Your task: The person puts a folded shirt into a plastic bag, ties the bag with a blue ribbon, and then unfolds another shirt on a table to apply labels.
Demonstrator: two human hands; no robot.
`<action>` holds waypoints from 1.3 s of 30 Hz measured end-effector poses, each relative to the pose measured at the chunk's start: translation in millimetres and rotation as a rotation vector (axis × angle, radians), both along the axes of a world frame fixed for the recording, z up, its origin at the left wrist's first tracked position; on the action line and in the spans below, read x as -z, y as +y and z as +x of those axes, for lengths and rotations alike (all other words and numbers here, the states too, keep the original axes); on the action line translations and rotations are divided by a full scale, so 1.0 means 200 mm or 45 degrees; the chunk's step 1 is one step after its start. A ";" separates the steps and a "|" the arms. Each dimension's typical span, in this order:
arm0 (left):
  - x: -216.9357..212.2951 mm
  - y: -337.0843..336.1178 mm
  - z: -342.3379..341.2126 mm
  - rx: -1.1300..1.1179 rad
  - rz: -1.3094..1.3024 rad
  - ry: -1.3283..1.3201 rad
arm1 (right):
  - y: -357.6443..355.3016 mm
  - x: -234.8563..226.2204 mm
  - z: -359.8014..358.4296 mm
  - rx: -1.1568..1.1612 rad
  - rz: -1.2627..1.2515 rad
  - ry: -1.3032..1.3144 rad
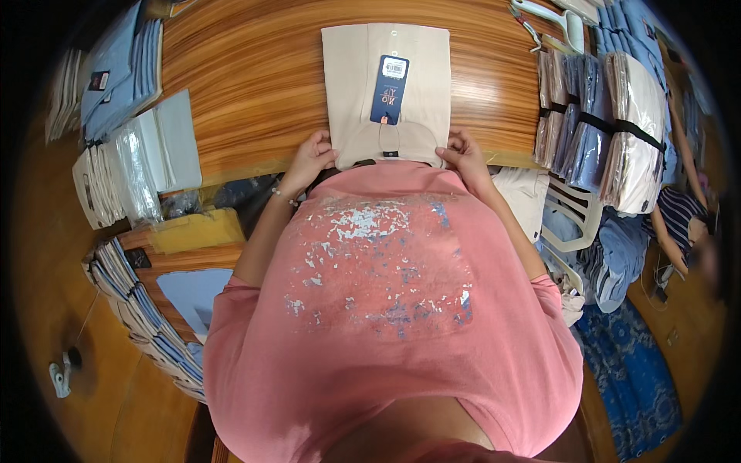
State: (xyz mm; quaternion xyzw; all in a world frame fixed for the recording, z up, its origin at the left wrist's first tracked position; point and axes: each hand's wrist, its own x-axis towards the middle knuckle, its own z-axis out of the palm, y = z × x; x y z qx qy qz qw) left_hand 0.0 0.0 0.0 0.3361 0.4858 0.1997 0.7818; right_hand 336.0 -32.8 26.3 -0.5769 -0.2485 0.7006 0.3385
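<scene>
Pink T-shirt (pixel 386 309) fills the foreground; two hands grasp one folded beige shirt (pixel 351 85).
Left hand (pixel 310 157) and right hand (pixel 463 154) pinch its collar corners, apparently; one blue hangtag (pixel 389 89) lies on it.

Strapped shirt bundles (pixel 602 123), blue stacks (pixel 116 69), perhaps a white tagging gun (pixel 552 17).

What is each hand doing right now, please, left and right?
Left hand: closed on the near left corner of the folded beige shirt.
Right hand: closed on the shirt's near right corner.
</scene>
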 end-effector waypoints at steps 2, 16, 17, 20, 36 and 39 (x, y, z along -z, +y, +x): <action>-0.04 -0.04 0.05 -0.172 0.096 -0.002 | -0.01 -0.07 -0.05 0.206 0.277 -0.222; -0.50 0.00 0.24 0.270 1.189 0.995 | 0.35 -0.35 0.13 -0.618 0.652 -1.302; -0.50 0.01 0.28 0.256 1.080 0.819 | 0.49 -0.24 0.24 -0.394 1.014 -1.432; -0.45 0.06 0.41 0.387 1.303 0.604 | 0.94 -0.04 0.50 0.066 1.300 -1.832; -0.27 -0.12 0.60 0.421 1.489 1.026 | 0.95 0.18 0.60 -0.141 1.237 -1.998; -0.29 -0.15 0.60 0.365 1.481 1.010 | 0.78 -0.03 0.39 0.050 1.446 -1.505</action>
